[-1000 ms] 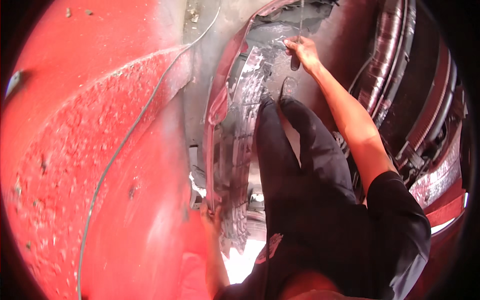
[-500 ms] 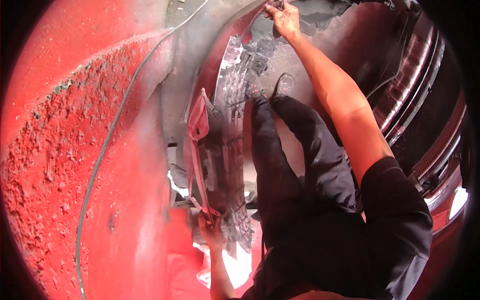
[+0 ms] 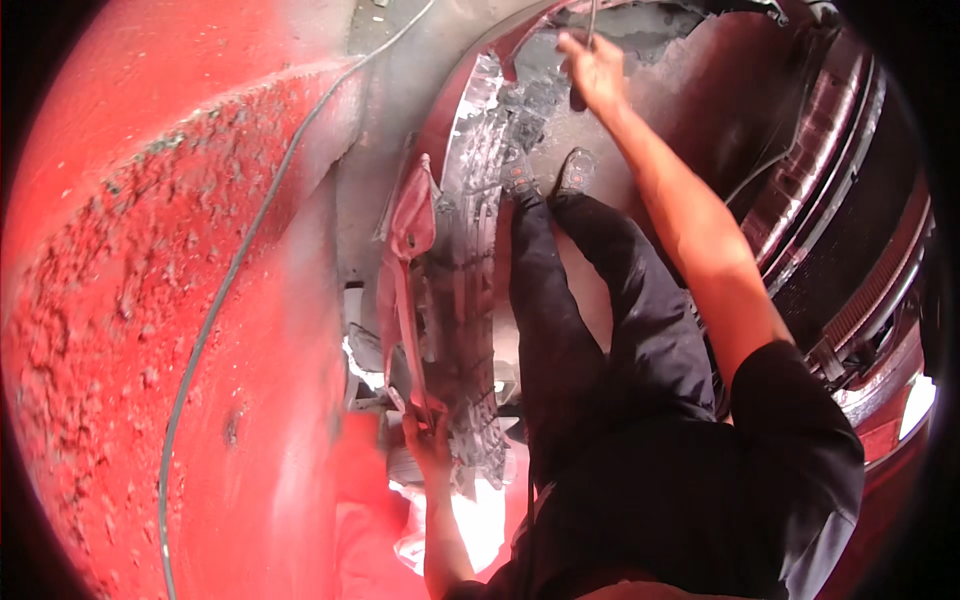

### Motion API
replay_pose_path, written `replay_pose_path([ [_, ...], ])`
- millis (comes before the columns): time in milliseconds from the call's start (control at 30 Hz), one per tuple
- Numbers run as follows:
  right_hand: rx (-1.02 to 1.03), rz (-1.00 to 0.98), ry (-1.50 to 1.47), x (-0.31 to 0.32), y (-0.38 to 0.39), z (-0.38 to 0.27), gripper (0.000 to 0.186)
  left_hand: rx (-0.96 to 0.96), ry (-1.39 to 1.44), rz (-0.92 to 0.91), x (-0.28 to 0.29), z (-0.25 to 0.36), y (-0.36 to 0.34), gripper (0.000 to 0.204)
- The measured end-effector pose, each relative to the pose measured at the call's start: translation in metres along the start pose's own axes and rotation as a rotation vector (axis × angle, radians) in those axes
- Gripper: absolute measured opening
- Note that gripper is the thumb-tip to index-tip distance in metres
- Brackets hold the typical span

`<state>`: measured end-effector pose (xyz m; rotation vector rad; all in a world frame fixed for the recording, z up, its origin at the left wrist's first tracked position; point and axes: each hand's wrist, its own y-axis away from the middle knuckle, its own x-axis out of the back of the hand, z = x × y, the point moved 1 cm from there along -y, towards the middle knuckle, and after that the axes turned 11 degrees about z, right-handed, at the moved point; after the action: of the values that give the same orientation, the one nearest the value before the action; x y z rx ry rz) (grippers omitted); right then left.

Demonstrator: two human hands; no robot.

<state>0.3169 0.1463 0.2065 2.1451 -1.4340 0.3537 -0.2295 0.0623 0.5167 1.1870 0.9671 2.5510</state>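
A long curved red car bumper, its grey ribbed inner side turned toward me, runs from near my left arm to the far end of the view. My left hand closes on its near end; some fingers are hidden. Beyond my feet, near the bumper's far end, my right hand is wrapped round a screwdriver-like tool. The tool's dark handle shows below the fist and its thin shaft points away from me. Its tip is out of view, and the hand stands apart from the bumper.
A car front with bare metal crossbar and dark grille parts fills the right side. To the left rises a rough red wall, crossed by a grey cable. My shoes stand on the grey floor between bumper and car.
My right hand has drawn back from the bumper's far edge, a little nearer and rightward, and the tool's shaft now shows. The left hand keeps its hold. The whole view has shifted slightly.
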Motion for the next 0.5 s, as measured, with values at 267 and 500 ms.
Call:
replay_pose_path([
  [267,-0.327,-0.535,-0.581,0.080,0.080,-0.144,0.031,-0.100,-0.102,0.073,0.030,-0.017,0.045,0.067],
  [500,-0.099,-0.679,-0.562,0.178,0.116,-0.239,0.026,-0.301,-0.224,0.236,0.040,-0.032,0.104,0.057],
])
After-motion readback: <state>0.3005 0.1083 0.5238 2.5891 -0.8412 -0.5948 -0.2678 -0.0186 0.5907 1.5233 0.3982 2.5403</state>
